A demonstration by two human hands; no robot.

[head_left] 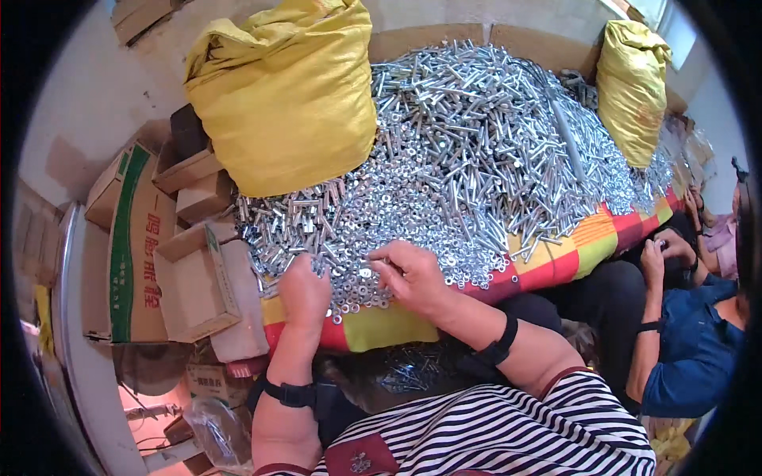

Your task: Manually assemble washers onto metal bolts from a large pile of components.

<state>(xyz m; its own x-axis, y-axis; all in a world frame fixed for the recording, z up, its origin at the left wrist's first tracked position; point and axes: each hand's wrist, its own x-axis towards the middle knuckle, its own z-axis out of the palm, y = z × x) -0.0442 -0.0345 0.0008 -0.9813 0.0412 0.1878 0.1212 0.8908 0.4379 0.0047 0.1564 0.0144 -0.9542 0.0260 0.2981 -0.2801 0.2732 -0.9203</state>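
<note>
A worker's left hand (305, 289), curled, and right hand (414, 276), fingertips drawn narrow, hung over loose washers (381, 213) on the near side of the big yellow sack (286, 103); I could not tell what either held. Bolts (476, 135) lay heaped to the sack's right.

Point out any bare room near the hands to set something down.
The checkered cloth shows bare yellow-green between the left forearm and right forearm, in front of the washers, and bare red and yellow between the bolts and dark trousers. Beyond, it is crowded: washers, heaped bolts and a large yellow sack.
</note>
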